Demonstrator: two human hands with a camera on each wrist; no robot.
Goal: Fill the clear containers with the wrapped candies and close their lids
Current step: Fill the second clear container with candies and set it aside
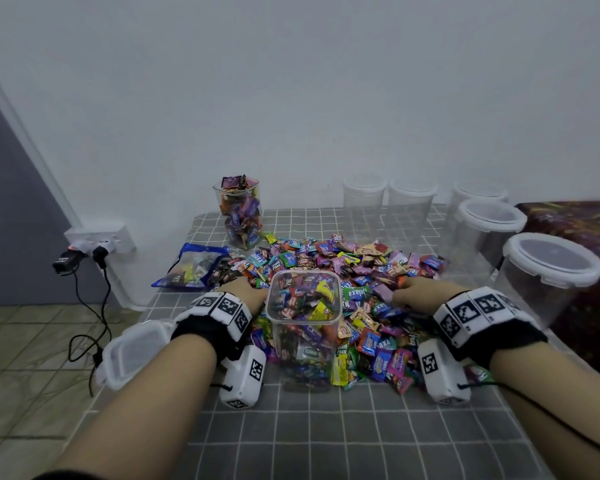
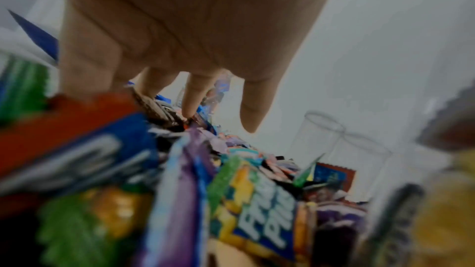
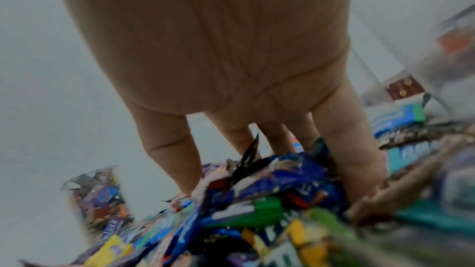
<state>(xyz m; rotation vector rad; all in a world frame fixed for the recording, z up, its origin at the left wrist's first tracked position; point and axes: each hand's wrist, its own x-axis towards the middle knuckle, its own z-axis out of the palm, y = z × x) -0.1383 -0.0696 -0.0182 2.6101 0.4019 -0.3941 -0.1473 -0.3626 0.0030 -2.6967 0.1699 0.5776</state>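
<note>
The left hand (image 2: 180, 33) is shown with fingers (image 2: 195, 94) extended and slightly spread, their tips set down into the pile of wrapped candies (image 1: 347, 275); nothing is seen enclosed by them. The right hand (image 3: 218, 58) is likewise extended, its fingers (image 3: 169, 149) pushed tip-first among the wrappers, with no candy visibly clasped. In the head view both hands (image 1: 243, 289) (image 1: 413, 292) are laid palm-down on the pile, one on each side of the open container (image 1: 303, 327), with the forearms reaching forward from the near edge of the table (image 1: 326, 438).

The open container stands upright at the near edge of the pile, partly filled, its lid off. A loose lid (image 1: 132, 351) is seen to its left, at the table's edge. Behind it to the left stands a filled container (image 1: 241, 213), also unlidded, with a blue candy bag (image 1: 191, 265) nearer on that side. Behind and to its right, five lidded empty containers (image 1: 548, 271) are ranged.
</note>
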